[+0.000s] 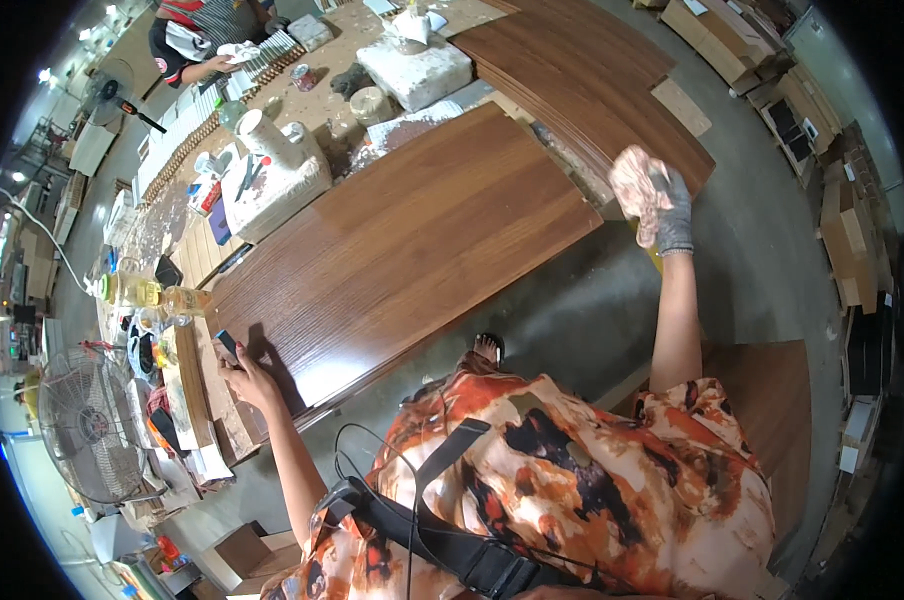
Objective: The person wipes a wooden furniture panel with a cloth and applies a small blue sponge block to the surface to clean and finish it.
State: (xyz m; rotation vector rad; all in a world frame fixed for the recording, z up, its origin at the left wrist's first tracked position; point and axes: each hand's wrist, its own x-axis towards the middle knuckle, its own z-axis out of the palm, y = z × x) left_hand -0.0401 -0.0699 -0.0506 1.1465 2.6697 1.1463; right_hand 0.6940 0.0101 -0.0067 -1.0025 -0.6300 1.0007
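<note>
A brown wood-grain panel (422, 230) lies slantwise across the workbench in front of me. At its near left end, my bare left hand (249, 380) is closed on a small dark flat piece (227, 343), whose exact kind I cannot make out. Beyond the panel's right end, my right hand (676, 212) wears a grey glove and grips a crumpled pinkish rag (636, 190). That rag is held near the corner of a second brown panel (582, 75), which lies farther back on the right.
White blocks (417, 72) bearing pots and tools stand behind the panel. Bottles of yellowish liquid (132, 290) sit left, near a caged fan (90, 425). Another person (212, 40) works at the far left. Cardboard boxes (722, 40) line the right side; another panel (762, 420) is at lower right.
</note>
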